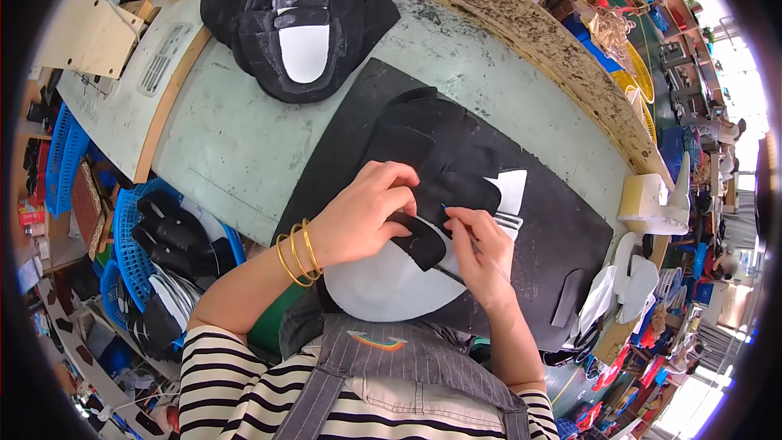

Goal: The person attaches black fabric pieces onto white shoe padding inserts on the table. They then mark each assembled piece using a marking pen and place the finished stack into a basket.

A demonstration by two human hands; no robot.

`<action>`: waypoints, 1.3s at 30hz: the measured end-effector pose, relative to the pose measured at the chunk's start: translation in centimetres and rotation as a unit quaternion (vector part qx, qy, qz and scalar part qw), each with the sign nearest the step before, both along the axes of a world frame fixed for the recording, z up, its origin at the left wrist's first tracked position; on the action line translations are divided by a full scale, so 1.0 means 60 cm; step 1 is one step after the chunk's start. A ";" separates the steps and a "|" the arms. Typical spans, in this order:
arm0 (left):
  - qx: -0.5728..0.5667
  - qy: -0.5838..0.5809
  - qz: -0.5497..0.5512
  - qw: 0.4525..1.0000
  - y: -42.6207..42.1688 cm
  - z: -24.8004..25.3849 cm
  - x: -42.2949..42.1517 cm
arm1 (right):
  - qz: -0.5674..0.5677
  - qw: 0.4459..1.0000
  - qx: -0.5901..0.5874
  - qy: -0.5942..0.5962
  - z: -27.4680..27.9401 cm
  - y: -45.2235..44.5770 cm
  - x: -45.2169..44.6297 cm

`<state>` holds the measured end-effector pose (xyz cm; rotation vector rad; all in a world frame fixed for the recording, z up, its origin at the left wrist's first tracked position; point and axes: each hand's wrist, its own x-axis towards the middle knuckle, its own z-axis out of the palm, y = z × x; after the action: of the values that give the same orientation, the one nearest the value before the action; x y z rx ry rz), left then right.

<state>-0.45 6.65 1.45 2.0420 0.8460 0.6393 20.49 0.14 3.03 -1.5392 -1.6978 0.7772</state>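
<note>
My left hand (379,212), with bangles at its wrist, pinches a small black piece (422,244) that lies over a white rounded piece (391,285). Close to its right, my right hand (481,244) has its fingers closed round a thin tool with a blue tip (444,207); most of the tool is hidden. Beyond both hands several black shaped pieces (440,134) overlap on a black mat (542,236). A white piece (511,191) sticks out right of them.
A pile of black pieces with a white one (305,53) stands at the back left. Blue baskets (130,236) hold black and white pieces at the left. A white box (643,200) and white pieces (635,269) lie right. A worn raised edge (538,33) curves behind.
</note>
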 end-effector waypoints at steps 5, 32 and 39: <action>0.022 0.032 -0.001 0.999 0.014 0.007 0.021 | 0.017 0.995 -0.067 0.071 -0.004 -0.001 0.016; 0.160 0.050 -0.045 0.985 0.035 0.023 0.096 | -0.021 0.997 -0.043 0.061 -0.012 0.031 0.079; 0.117 0.087 -0.020 0.989 0.031 0.017 0.100 | -0.029 0.972 -0.089 0.215 -0.022 0.029 0.094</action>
<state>5.56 8.54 2.46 2.3489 0.8592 0.5660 26.11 1.90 1.71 -1.4025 -1.2868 1.1624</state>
